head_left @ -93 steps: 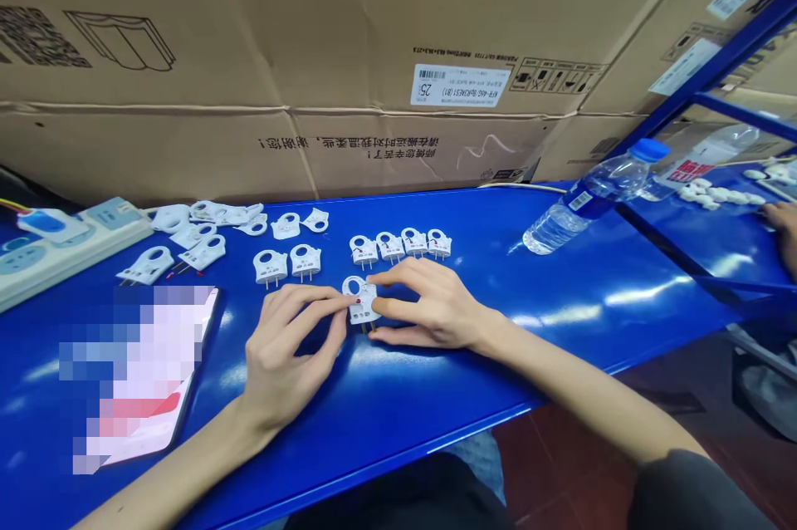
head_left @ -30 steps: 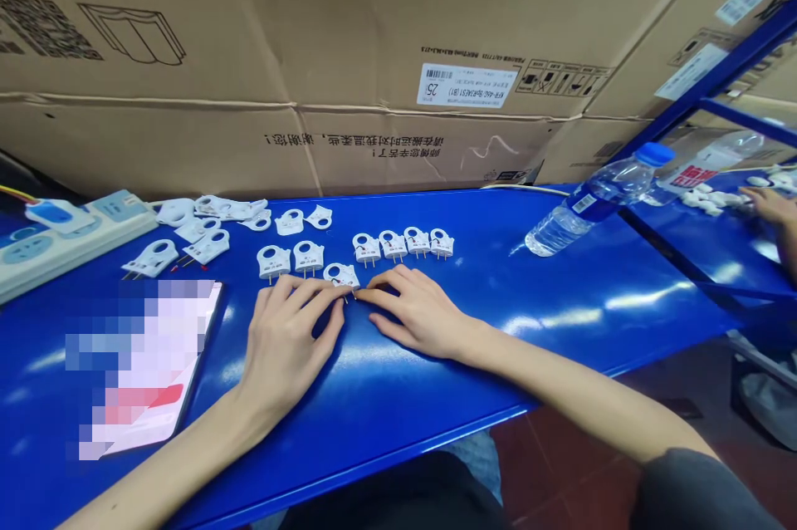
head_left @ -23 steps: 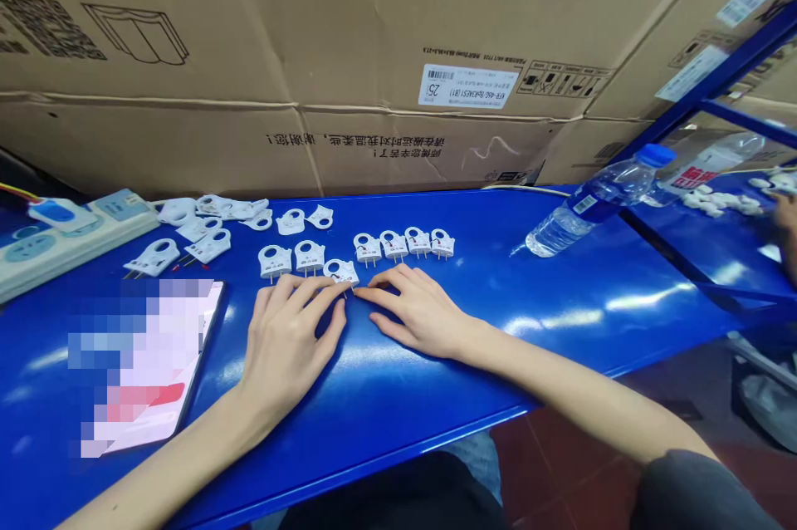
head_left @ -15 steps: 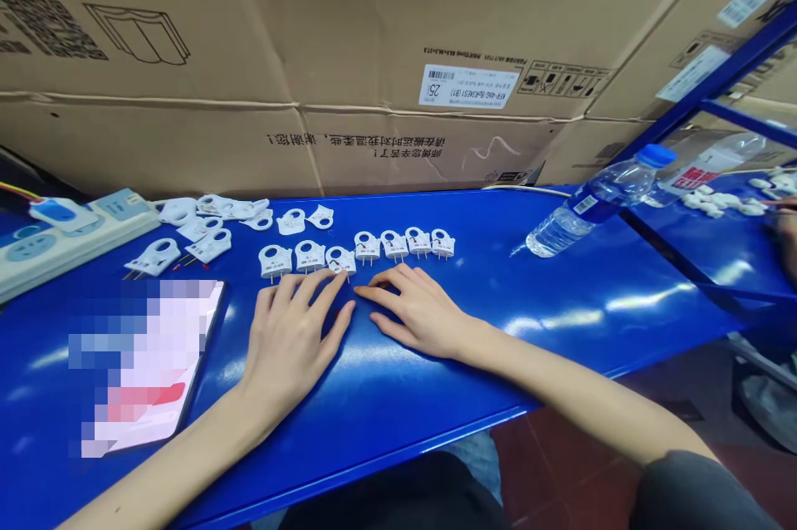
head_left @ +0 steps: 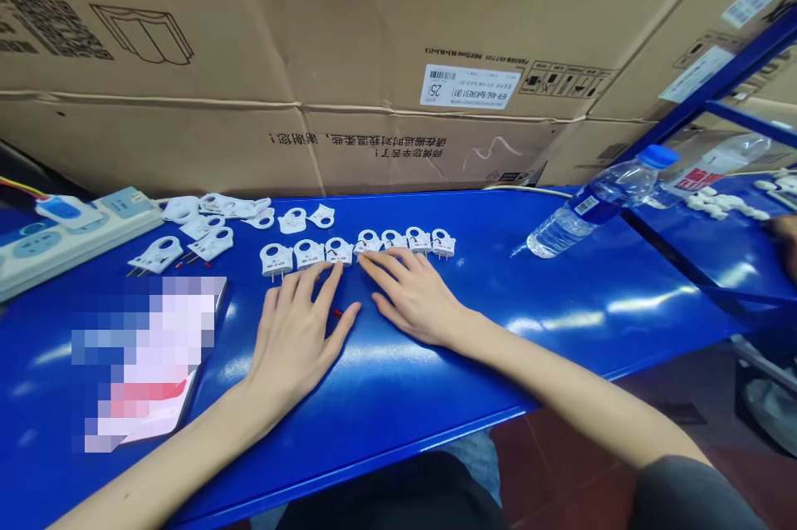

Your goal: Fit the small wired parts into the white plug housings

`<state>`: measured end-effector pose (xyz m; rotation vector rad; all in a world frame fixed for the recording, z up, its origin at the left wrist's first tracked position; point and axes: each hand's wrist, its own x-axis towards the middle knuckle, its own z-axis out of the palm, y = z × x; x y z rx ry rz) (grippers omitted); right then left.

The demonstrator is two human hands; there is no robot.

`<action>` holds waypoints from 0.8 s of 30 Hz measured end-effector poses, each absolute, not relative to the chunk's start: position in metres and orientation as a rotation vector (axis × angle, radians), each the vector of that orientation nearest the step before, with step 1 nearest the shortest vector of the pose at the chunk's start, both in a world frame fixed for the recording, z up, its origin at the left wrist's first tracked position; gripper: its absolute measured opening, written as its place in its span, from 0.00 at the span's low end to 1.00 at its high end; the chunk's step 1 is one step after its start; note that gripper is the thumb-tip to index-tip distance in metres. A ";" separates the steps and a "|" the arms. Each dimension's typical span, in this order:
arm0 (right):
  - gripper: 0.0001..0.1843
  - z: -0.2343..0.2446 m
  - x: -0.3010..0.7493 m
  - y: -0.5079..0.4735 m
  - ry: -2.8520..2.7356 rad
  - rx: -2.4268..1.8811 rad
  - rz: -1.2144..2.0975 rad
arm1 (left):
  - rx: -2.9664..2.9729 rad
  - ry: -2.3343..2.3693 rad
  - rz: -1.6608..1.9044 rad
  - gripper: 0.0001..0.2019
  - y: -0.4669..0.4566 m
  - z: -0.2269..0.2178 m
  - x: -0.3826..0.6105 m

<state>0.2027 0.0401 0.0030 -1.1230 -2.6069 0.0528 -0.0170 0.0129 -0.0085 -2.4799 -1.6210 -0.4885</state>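
Along the middle of the blue bench [head_left: 466, 380], a row of white plug housings [head_left: 369, 247] is laid out, seven in count, prongs toward the person. Landmark: this row.

Left hand [head_left: 292, 339]: palm down on the near side of the row, fingertips at its second and third housings, apparently in contact. Grip apart, thumb well off the fingers, nothing clamped. Right hand [head_left: 429, 297]: near side of the row, fingertips at the fourth and fifth housings, partly covering them. Grip likewise apart.

Small red part [head_left: 338, 313]: nearer the person than the row, between left thumb and index; contact cannot be told.

Loose white pieces [head_left: 233, 207] lie left of the row and behind it; farther left, a power strip [head_left: 37, 249]. Water bottle [head_left: 613, 191] leans well to the right.

Handling note (judgement): light fingertip pressure on the housing edges seems best, both hands working evenly, fingers off the exposed inner parts, left thumb clear of the red part lest it roll.
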 end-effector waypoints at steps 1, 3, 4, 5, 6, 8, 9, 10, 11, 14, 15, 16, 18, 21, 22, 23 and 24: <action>0.28 0.002 0.202 0.042 -2.612 -1.136 0.031 | -2.480 -1.624 -0.486 0.27 0.013 -0.008 -0.017; 0.28 0.001 0.202 0.044 -2.619 -1.159 0.005 | -2.480 -1.631 -0.481 0.28 0.013 -0.008 -0.016; 0.28 0.001 0.202 0.044 -2.616 -1.173 -0.006 | -2.481 -1.632 -0.480 0.28 0.013 -0.008 -0.016; 0.27 0.001 0.202 0.044 -2.607 -1.188 -0.018 | -2.482 -1.631 -0.481 0.28 0.013 -0.007 -0.016; 0.27 0.000 0.203 0.044 -2.596 -1.202 -0.032 | -2.484 -1.629 -0.484 0.28 0.013 -0.007 -0.016; 0.27 0.000 0.204 0.043 -2.576 -1.212 -0.053 | -2.488 -1.624 -0.487 0.28 0.013 -0.007 -0.016; 0.26 0.000 0.205 0.043 -2.571 -1.209 -0.057 | -2.491 -1.623 -0.486 0.28 0.012 -0.007 -0.016; 0.26 0.000 0.206 0.042 -2.569 -1.205 -0.057 | -2.491 -1.625 -0.486 0.28 0.012 -0.007 -0.016; 0.26 0.000 0.206 0.042 -2.566 -1.201 -0.054 | -2.491 -1.630 -0.486 0.28 0.012 -0.006 -0.016; 0.25 0.000 0.207 0.043 -2.556 -1.206 -0.036 | -2.494 -1.635 -0.497 0.27 0.012 -0.005 -0.016; 0.24 0.000 0.208 0.043 -2.553 -1.208 -0.031 | -2.491 -1.632 -0.507 0.27 0.012 -0.004 -0.017; 0.24 0.000 0.208 0.043 -2.550 -1.209 -0.028 | -2.481 -1.629 -0.518 0.26 0.013 -0.002 -0.018; 0.24 0.000 0.208 0.044 -2.547 -1.211 -0.024 | -2.428 -1.641 -0.536 0.24 0.015 0.001 -0.021; 0.24 0.001 0.209 0.044 -2.537 -1.215 -0.025 | -2.308 -1.686 -0.547 0.21 0.021 0.005 -0.027; 0.23 0.002 0.209 0.044 -2.533 -1.218 -0.025 | -2.271 -1.699 -0.550 0.21 0.023 0.005 -0.029; 0.23 0.002 0.209 0.043 -2.529 -1.221 -0.027 | -2.240 -1.706 -0.555 0.20 0.025 0.006 -0.031; 0.23 0.003 0.210 0.043 -2.528 -1.223 -0.027 | -2.217 -1.706 -0.556 0.20 0.026 0.006 -0.033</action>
